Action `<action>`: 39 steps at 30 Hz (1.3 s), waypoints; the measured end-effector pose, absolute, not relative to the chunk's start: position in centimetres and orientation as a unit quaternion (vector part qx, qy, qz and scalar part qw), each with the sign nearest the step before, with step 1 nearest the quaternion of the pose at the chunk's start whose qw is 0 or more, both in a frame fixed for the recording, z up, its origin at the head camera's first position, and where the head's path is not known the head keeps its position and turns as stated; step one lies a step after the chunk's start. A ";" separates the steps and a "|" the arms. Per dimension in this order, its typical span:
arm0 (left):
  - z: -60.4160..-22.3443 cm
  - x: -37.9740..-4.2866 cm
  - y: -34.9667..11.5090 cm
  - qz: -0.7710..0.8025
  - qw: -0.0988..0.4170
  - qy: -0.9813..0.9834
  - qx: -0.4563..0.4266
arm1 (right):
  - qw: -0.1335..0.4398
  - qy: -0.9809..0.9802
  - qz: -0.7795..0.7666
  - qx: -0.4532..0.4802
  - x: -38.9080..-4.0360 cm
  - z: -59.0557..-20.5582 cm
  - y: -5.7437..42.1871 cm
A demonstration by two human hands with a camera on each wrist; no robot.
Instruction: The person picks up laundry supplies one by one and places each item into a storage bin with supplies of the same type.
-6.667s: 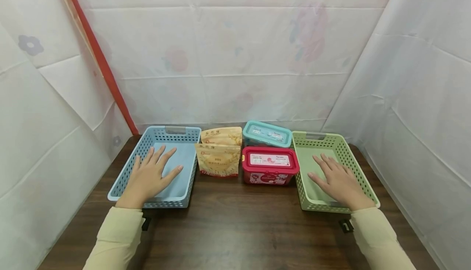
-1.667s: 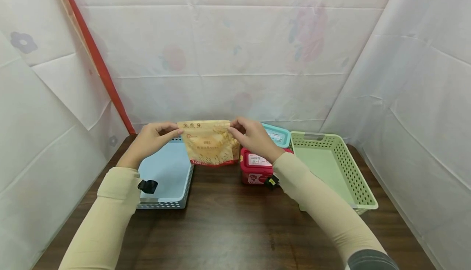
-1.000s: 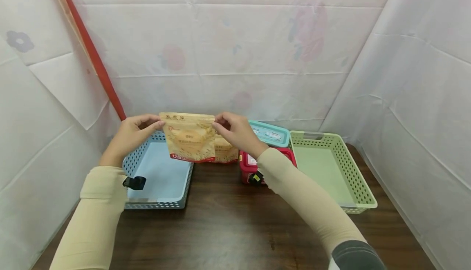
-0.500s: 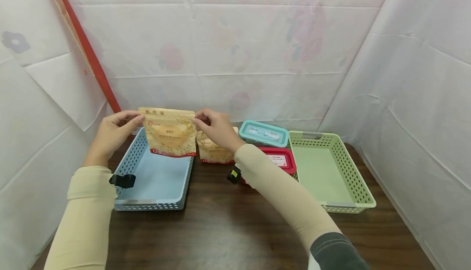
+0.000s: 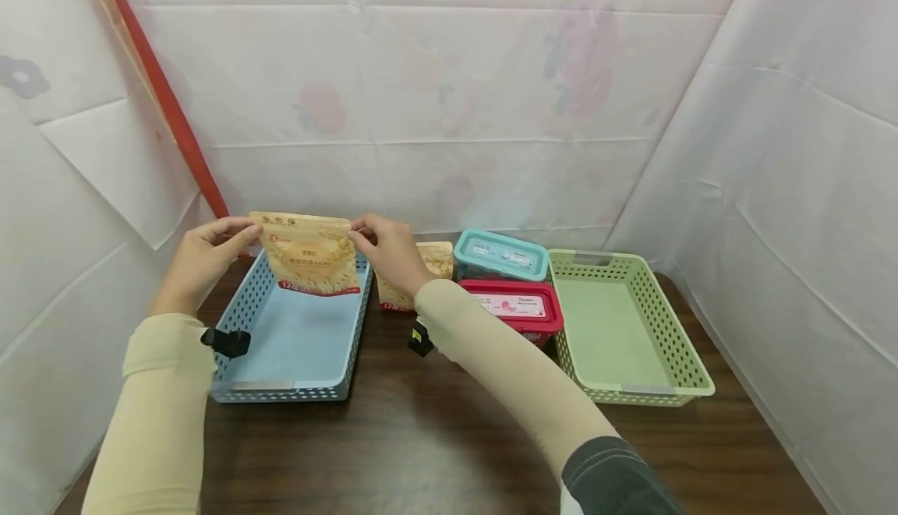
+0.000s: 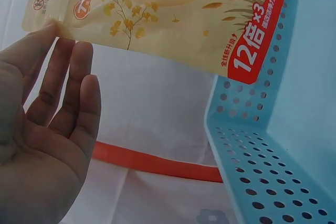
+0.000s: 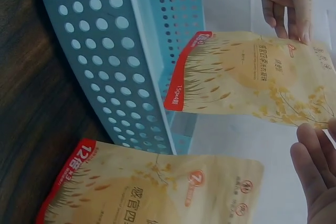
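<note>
While hands (image 5: 202,258) (image 5: 396,254) pinch, pouch (image 5: 309,256) between, aloft

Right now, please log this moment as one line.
left hand: pinches held pouch; right hand: pinches held pouch; held pouch: raised over blue basket; second pouch: beside blue basket

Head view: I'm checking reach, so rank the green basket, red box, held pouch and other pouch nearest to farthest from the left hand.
1. Held pouch: pinched at its upper left corner by the left hand.
2. Other pouch: right of it, partly behind the right hand.
3. Red box: farther right, in front of the teal box.
4. Green basket: farthest right.
</note>
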State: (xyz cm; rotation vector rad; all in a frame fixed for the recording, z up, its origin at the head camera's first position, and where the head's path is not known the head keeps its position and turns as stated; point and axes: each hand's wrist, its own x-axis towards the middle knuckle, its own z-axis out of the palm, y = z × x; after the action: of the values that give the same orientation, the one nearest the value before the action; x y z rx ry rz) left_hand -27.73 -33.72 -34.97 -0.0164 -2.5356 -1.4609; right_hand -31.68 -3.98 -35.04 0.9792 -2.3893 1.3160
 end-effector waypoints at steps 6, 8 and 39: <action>-35.7 -28.7 -34.0 -0.518 0.083 -0.851 0.018 | 0.115 -0.828 0.452 0.310 -31.9 -35.7 -4.8; -35.9 -28.9 -34.1 -0.528 0.085 -0.845 0.021 | 0.115 -0.831 0.452 0.303 -31.9 -36.0 -5.3; -40.6 -30.5 -34.9 -0.516 0.044 -0.853 0.061 | 0.106 -0.915 0.326 0.216 -32.5 -38.3 -8.3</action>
State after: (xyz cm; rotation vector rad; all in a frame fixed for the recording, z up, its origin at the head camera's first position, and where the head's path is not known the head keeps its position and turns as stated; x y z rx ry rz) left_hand -30.51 -34.93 -40.55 0.1869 -2.6073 -1.5787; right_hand -32.48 -8.32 -38.34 0.6352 -2.6943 0.9592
